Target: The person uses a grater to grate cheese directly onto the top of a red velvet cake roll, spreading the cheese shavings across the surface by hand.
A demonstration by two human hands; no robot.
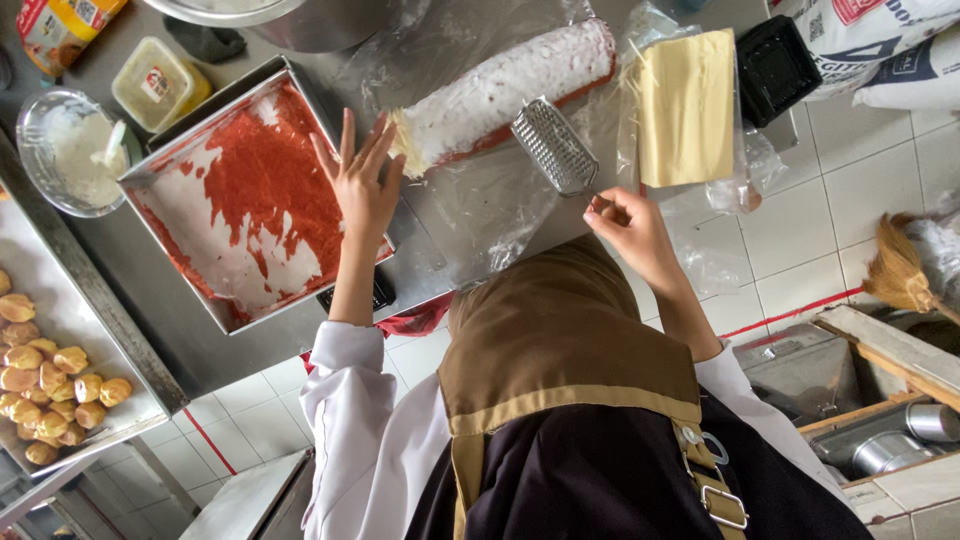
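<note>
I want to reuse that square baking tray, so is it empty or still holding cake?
Empty of cake: the square tray shows only red crumb smears on white lining, beside the left hand.

a steel table carries a red-smeared tray, plastic sheet, cheese block.

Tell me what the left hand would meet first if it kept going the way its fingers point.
The left hand points up the picture; its fingertips already lie beside the near end of the cake roll. Straight on, it would likely brush that end, then the plastic wrap, though depth is unclear.
</note>
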